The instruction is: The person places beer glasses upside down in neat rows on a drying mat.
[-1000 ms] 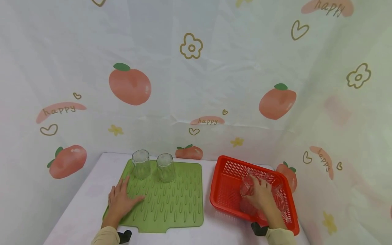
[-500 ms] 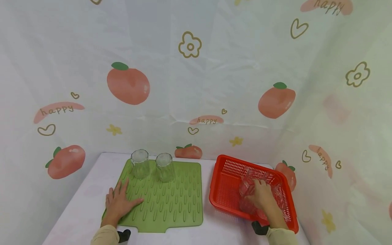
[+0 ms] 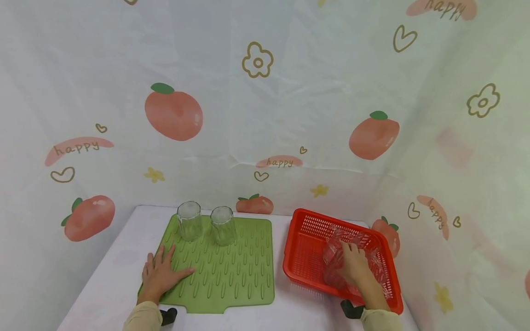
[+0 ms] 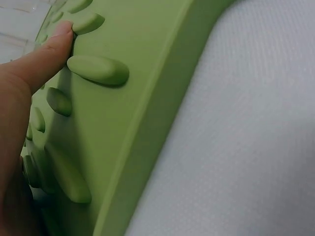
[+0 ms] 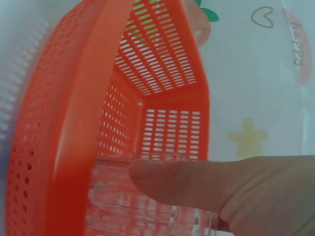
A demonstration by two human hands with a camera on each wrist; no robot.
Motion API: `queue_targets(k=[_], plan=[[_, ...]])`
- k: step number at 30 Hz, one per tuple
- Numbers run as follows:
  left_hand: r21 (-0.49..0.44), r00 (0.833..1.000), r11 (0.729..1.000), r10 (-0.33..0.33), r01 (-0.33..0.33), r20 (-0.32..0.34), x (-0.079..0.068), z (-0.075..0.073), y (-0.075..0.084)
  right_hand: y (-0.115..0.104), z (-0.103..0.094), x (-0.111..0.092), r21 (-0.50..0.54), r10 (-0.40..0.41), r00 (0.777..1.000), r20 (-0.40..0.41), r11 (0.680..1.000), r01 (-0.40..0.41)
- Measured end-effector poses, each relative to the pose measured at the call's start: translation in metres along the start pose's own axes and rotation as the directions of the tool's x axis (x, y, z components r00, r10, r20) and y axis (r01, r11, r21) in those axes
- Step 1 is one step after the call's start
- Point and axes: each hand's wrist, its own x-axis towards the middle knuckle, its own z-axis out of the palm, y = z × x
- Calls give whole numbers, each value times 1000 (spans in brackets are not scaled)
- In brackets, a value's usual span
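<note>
My left hand (image 3: 160, 275) lies with spread fingers on the left part of a green ribbed drying mat (image 3: 244, 280). In the left wrist view its thumb (image 4: 47, 56) reaches over the raised bumps. Two clear glasses, a left one (image 3: 190, 225) and a right one (image 3: 223, 228), stand upright at the mat's back. My right hand (image 3: 356, 266) is down inside a red plastic basket (image 3: 304, 250), gripping a clear glass (image 5: 123, 196). The thumb lies along that glass in the right wrist view, and the other fingers are mostly hidden there. More clear glassware (image 3: 377, 264) lies around the hand.
The mat and basket sit on a white-covered table (image 3: 120, 257). A white curtain (image 3: 281, 110) with fruit prints hangs behind the table and along its right side. The basket's raised rim surrounds the glassware.
The right hand's fingers and thumb have shifted slightly on the glass in the basket. The left hand stays on the mat, and the two standing glasses have not moved.
</note>
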Motion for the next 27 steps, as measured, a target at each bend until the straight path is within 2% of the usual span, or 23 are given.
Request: queue_targets(k=[13,27], plan=[[-15,999,1000,-23,24,37,-2,-6,6,-7,-11,-3,12,-6,1000,3,1000,6],[-31,999,999,-22,24,38,-3,-9,7,-19,-32,-10,-4,-57,996,-75,998,56]])
